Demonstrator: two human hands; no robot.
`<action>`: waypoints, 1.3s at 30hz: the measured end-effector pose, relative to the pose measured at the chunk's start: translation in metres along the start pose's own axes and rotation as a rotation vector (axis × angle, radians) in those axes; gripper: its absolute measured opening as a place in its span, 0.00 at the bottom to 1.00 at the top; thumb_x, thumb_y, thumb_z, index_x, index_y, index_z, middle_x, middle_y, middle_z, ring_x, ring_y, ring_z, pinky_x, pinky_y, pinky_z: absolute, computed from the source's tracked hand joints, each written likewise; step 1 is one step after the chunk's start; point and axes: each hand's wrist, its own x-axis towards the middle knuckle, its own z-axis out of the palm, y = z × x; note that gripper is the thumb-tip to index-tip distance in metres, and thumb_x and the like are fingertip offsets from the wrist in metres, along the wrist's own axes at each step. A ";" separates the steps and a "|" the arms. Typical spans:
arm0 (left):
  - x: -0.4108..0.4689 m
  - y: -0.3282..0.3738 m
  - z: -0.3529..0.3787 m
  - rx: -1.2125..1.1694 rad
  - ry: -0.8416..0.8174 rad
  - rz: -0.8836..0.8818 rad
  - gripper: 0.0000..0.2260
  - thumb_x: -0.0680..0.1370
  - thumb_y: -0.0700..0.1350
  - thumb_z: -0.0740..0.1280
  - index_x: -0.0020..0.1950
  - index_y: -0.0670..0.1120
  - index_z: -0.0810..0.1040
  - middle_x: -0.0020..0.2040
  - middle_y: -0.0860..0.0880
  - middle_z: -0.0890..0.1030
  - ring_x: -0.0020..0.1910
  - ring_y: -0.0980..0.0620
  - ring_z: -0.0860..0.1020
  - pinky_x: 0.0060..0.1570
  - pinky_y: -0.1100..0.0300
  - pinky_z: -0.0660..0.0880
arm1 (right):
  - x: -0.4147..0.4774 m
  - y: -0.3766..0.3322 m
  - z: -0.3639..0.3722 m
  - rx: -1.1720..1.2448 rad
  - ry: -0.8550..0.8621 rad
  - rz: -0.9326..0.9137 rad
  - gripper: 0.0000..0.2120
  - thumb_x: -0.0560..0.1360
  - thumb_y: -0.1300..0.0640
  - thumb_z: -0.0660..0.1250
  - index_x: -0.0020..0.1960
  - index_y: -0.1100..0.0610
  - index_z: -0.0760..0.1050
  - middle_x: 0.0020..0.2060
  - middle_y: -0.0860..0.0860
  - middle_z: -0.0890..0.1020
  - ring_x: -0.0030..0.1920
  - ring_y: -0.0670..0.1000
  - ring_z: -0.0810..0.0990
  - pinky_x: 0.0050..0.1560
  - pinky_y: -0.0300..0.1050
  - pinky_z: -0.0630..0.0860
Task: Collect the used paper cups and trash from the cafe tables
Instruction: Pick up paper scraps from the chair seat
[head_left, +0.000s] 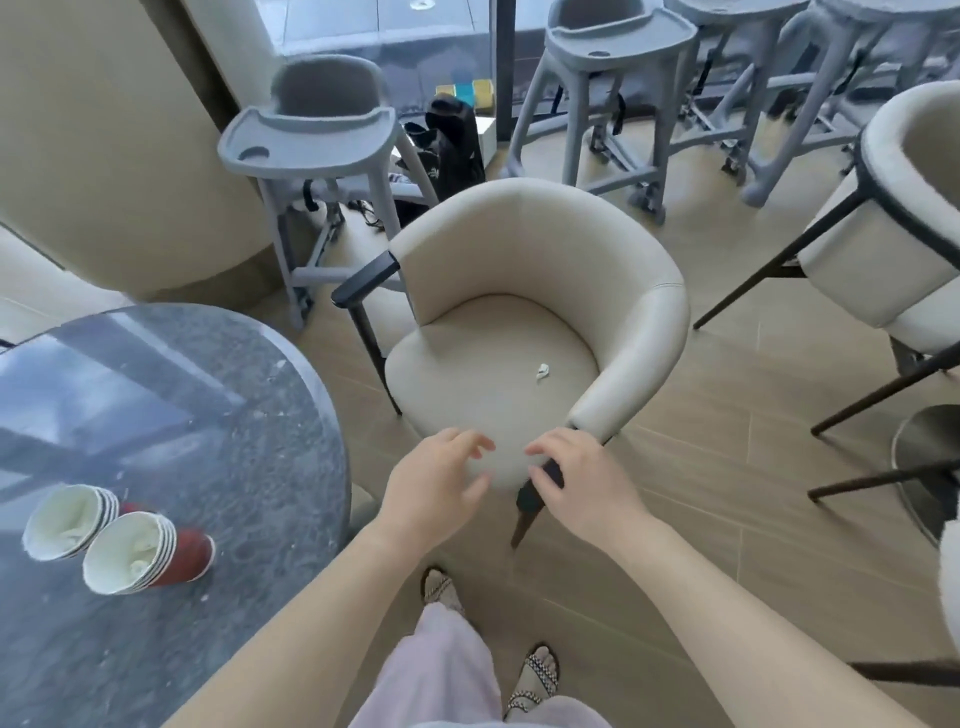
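Note:
Two stacks of red paper cups with white insides lie on their sides on the round dark stone table: the left stack and the nearer stack, each with crumpled paper inside. A small white scrap of trash rests on the seat of the cream armchair. My left hand hovers open over the seat's front edge. My right hand rests on the chair's black armrest tip, fingers curled over it.
Grey high chairs stand behind the armchair, with more of them by the window. A black bag lies on the floor there. Another cream chair is at the right. My sandalled feet are on the tiled floor below.

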 end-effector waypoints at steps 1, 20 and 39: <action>0.013 -0.003 -0.001 -0.001 -0.005 -0.006 0.10 0.73 0.49 0.66 0.55 0.53 0.75 0.48 0.56 0.77 0.48 0.54 0.76 0.45 0.56 0.75 | 0.014 0.003 0.001 0.001 -0.013 -0.003 0.08 0.74 0.57 0.64 0.53 0.55 0.77 0.51 0.49 0.79 0.54 0.50 0.74 0.51 0.36 0.65; 0.271 -0.090 0.039 0.065 -0.299 0.073 0.10 0.75 0.49 0.63 0.55 0.54 0.73 0.50 0.56 0.76 0.50 0.54 0.74 0.40 0.61 0.69 | 0.233 0.106 0.035 0.002 -0.072 0.217 0.10 0.74 0.59 0.65 0.54 0.58 0.76 0.51 0.53 0.79 0.54 0.55 0.75 0.51 0.39 0.64; 0.349 -0.222 0.288 0.232 -0.453 -0.025 0.20 0.71 0.43 0.63 0.63 0.49 0.68 0.63 0.47 0.67 0.63 0.45 0.66 0.55 0.53 0.67 | 0.317 0.288 0.231 -0.042 -0.179 0.532 0.17 0.69 0.61 0.68 0.57 0.59 0.73 0.57 0.56 0.71 0.58 0.58 0.70 0.60 0.48 0.69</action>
